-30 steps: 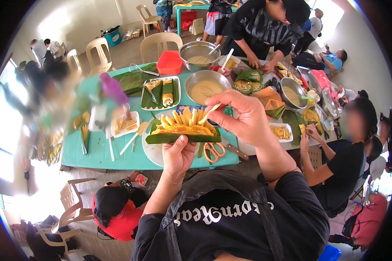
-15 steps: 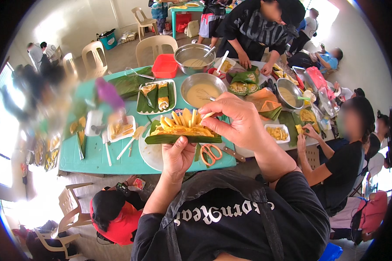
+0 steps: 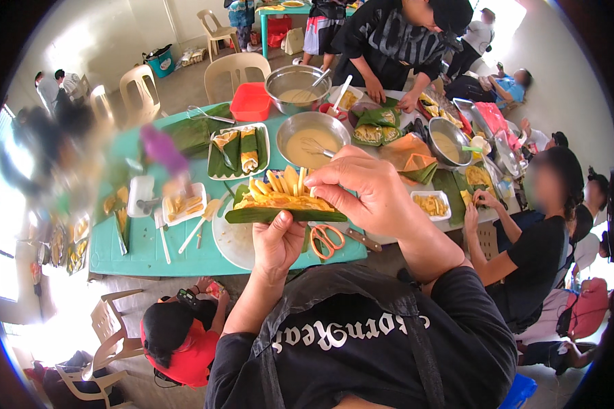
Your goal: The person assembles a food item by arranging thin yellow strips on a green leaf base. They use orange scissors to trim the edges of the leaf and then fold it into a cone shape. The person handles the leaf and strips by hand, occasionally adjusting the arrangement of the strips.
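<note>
My left hand point(image 3: 278, 240) holds a folded green banana leaf point(image 3: 269, 216) from below, thumb against its near side. The leaf carries a soft yellow filling point(image 3: 262, 198) with several pale yellow strips point(image 3: 286, 180) standing in it side by side. My right hand point(image 3: 372, 191) reaches over the leaf's right end, thumb and fingers closed on a yellow strip point(image 3: 312, 191) at the end of the row. Beneath, a round white board point(image 3: 230, 235) lies on the table, partly hidden by the leaf. Orange-handled scissors point(image 3: 327, 241) and a brown-handled knife point(image 3: 363, 239) lie to its right.
On the turquoise table point(image 3: 126, 238) stand a metal bowl of batter point(image 3: 307, 144) with a whisk, a white tray point(image 3: 265, 153) of leaf rolls and a red tub point(image 3: 250, 102). Other people work across the table and at my right. Someone in red point(image 3: 184, 347) is below at the left.
My right hand has shifted slightly, and the strip in its fingers now stands more upright against the row. My left hand still holds the leaf. The whole view has shifted a little.
</note>
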Action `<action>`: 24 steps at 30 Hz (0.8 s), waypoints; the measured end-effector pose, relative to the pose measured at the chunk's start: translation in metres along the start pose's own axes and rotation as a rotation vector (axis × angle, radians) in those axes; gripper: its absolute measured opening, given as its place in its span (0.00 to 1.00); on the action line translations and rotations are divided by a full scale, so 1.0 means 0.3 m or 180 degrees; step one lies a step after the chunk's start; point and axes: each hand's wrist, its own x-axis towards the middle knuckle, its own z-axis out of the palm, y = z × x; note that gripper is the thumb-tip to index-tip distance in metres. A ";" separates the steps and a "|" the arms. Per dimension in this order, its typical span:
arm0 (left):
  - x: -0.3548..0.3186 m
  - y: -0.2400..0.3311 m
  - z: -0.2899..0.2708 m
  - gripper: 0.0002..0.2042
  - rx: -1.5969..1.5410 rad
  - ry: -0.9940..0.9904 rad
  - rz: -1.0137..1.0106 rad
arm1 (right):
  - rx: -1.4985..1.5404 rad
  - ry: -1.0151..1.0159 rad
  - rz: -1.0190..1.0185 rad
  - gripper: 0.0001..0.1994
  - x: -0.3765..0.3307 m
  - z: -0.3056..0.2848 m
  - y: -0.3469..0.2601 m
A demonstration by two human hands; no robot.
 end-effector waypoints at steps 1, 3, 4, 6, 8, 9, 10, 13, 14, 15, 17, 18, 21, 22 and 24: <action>0.001 -0.001 0.000 0.24 0.0000 0.0001 0.0007 | -0.0003 0.0014 -0.0053 0.07 0.000 0.001 0.003; 0.002 -0.003 -0.003 0.24 -0.0009 -0.0019 0.0001 | -0.0006 0.0042 -0.0163 0.08 0.002 0.003 0.008; 0.003 -0.002 -0.006 0.24 -0.0019 -0.0040 -0.0011 | -0.0019 0.0043 -0.0171 0.08 0.003 0.004 0.009; 0.004 -0.002 -0.006 0.24 -0.0037 -0.0059 -0.0014 | -0.0044 0.0047 -0.0189 0.09 0.006 0.005 0.011; 0.004 -0.001 -0.001 0.24 -0.0053 -0.0053 0.0004 | -0.0057 0.0100 -0.0193 0.09 0.007 0.009 0.015; 0.005 -0.001 0.002 0.24 -0.0056 -0.0060 0.0008 | -0.0068 0.0126 -0.0195 0.09 0.007 0.009 0.016; 0.006 -0.001 0.004 0.23 -0.0058 -0.0066 0.0012 | -0.0099 0.0121 -0.0100 0.09 0.006 0.007 0.016; 0.006 0.002 0.007 0.23 -0.0050 -0.0067 0.0023 | -0.0123 0.0126 0.0103 0.09 0.006 0.001 0.012; 0.006 0.002 0.008 0.23 -0.0044 -0.0064 0.0026 | -0.0087 0.0139 0.0119 0.09 0.010 -0.001 0.008; 0.007 0.002 0.008 0.23 -0.0042 -0.0058 0.0023 | -0.0053 0.0156 0.0137 0.09 0.012 -0.001 0.005; 0.007 0.002 0.009 0.23 -0.0037 -0.0047 0.0015 | -0.0050 0.0186 0.0099 0.09 0.013 0.002 0.006; 0.006 0.003 0.004 0.23 -0.0044 -0.0064 0.0009 | -0.0042 0.0201 0.0076 0.09 0.014 0.004 0.007; 0.003 0.004 -0.004 0.23 -0.0068 -0.0071 0.0003 | -0.0079 0.0084 0.0073 0.08 0.012 0.001 0.005; 0.003 0.004 0.006 0.23 -0.0077 -0.0044 0.0008 | -0.0068 0.0099 0.0066 0.08 0.012 0.002 0.005; 0.003 0.002 0.010 0.22 -0.0033 -0.0025 0.0027 | -0.0043 0.0129 0.0049 0.08 0.010 0.003 0.004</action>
